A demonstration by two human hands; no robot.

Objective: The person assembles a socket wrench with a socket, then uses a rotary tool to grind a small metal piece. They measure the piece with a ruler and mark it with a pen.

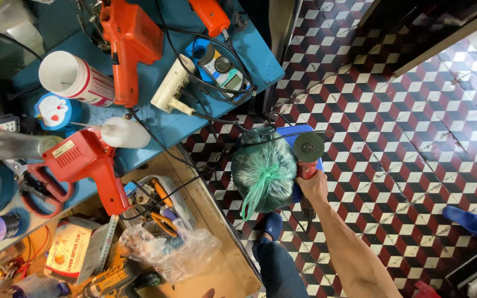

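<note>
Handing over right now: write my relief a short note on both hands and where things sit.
Right hand: gripping a red angle grinder, disc up, over the tiled floor.
Left hand: not in view.
Tied green plastic bag sits on a blue stool, touching the grinder.
Grinder's black cord runs up to the blue workbench.
The grinder's disc touches nothing.

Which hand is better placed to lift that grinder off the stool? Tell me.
Right, probably. The right hand already grips the red angle grinder beside the green tied bag on the blue stool. The left hand barely shows at the bottom edge, far from it.
</note>
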